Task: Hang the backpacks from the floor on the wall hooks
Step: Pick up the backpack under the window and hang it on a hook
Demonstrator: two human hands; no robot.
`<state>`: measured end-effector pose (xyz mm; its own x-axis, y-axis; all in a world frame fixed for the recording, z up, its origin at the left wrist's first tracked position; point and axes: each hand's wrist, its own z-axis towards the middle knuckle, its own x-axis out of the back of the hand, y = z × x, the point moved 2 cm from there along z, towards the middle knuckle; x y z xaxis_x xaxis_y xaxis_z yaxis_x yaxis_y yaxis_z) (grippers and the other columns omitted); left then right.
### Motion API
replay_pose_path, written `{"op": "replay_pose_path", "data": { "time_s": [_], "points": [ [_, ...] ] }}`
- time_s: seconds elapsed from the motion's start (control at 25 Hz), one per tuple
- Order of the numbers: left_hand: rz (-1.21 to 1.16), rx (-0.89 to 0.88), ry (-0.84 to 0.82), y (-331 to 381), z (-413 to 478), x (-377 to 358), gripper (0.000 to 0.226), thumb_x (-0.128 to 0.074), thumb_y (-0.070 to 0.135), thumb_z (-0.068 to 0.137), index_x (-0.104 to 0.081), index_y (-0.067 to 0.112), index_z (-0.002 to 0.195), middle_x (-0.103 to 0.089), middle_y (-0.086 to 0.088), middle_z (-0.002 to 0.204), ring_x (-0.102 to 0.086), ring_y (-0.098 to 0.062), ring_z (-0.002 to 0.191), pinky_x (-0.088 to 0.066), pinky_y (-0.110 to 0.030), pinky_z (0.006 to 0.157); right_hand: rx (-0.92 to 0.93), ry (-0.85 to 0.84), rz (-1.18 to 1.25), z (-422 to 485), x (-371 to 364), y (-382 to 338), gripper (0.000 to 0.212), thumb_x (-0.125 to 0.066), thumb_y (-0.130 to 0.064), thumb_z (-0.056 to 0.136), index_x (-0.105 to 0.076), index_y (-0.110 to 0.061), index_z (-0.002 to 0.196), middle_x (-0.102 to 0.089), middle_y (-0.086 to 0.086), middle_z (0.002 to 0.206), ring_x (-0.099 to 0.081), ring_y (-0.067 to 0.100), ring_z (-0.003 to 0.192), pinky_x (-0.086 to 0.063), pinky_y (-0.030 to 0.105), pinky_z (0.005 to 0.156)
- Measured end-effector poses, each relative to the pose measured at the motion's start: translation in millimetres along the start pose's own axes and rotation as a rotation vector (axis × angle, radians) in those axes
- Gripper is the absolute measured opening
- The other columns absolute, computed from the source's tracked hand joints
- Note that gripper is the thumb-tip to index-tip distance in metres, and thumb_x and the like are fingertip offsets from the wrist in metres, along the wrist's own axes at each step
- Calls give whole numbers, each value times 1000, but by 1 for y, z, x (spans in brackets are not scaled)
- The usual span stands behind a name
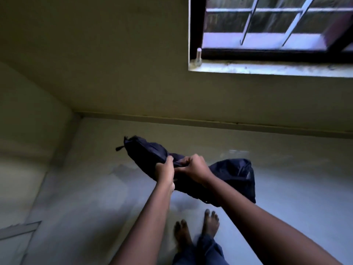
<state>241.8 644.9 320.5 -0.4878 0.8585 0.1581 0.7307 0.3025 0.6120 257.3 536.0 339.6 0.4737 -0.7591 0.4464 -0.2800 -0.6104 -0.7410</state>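
A dark navy backpack point(232, 174) hangs limp in the air above the floor, held sideways at about waist height. My left hand point(164, 168) grips its fabric near the middle. Close beside it, my right hand point(193, 168) is closed on the same fold of the bag. A zipper pull point(119, 147) sticks out at the bag's left end. No wall hook shows in this view.
A barred window point(271, 25) with a pale sill point(267, 68) is set in the yellowish wall at the upper right; a small bottle point(198, 55) stands on the sill. My bare feet point(196, 231) stand on the grey floor. A room corner lies to the left.
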Motion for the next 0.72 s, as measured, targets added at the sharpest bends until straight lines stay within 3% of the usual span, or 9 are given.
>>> {"op": "replay_pose_path", "data": {
  "time_s": [0.04,0.12,0.28,0.4,0.48,0.52,0.6,0.64,0.72],
  "points": [
    [-20,-15,25,8,-12,9,16,-53,15,82,-50,4,94,-62,-28,114,-64,-38,97,-53,-54,87,58,-15,-15,-15,4,-16,22,-75,-26,74,-77,-14,93,-77,7,98,-69,12,91,-49,26,76],
    [-58,-16,-5,17,-35,27,12,-45,4,86,-44,5,98,-58,-27,113,-61,-37,95,-53,-52,85,146,-17,-51,-41,9,-38,23,-71,-24,80,-75,-18,102,-75,2,105,-67,7,97,-46,16,76],
    [145,-90,-136,19,-69,66,27,-57,13,81,-54,6,107,-63,-19,117,-62,-35,101,-53,-52,88,115,121,137,-84,12,-77,34,-64,-33,86,-68,-16,115,-71,0,115,-63,4,106,-41,4,75],
    [414,-305,-208,28,-100,88,32,-53,11,88,-58,10,119,-66,-16,117,-63,-31,104,-51,-41,89,-37,135,366,-94,5,-107,74,-67,-56,74,-51,-15,134,-60,1,131,-57,14,119,-46,24,98],
    [639,-459,-204,31,-117,100,33,-50,15,90,-57,15,122,-66,-14,119,-62,-30,108,-48,-36,87,-186,123,435,-92,3,-122,97,-65,-71,60,-43,-16,137,-54,2,135,-54,22,123,-49,38,99],
    [729,-511,-191,32,-124,106,32,-49,18,90,-57,18,122,-66,-13,118,-62,-31,108,-47,-35,85,-245,116,436,-90,4,-127,96,-65,-72,58,-44,-15,132,-55,3,132,-56,25,118,-53,40,92],
    [807,-543,-201,32,-135,117,35,-49,23,90,-55,32,123,-67,-10,117,-60,-30,109,-49,-34,85,-309,114,426,-86,11,-130,68,-66,-55,70,-50,-10,118,-58,10,116,-62,28,98,-59,40,75],
    [743,-521,-234,31,-140,124,41,-52,24,89,-51,43,126,-65,-7,122,-58,-27,114,-49,-36,92,-297,97,410,-85,12,-130,48,-65,-42,76,-54,-8,108,-60,12,108,-63,26,86,-60,41,73],
    [358,-433,-302,32,-154,132,57,-57,19,88,-38,49,133,-55,-2,136,-51,-21,125,-43,-38,104,-229,41,339,-89,9,-130,22,-62,-26,82,-58,-8,94,-62,14,97,-64,26,78,-60,43,76]
  ]
}}
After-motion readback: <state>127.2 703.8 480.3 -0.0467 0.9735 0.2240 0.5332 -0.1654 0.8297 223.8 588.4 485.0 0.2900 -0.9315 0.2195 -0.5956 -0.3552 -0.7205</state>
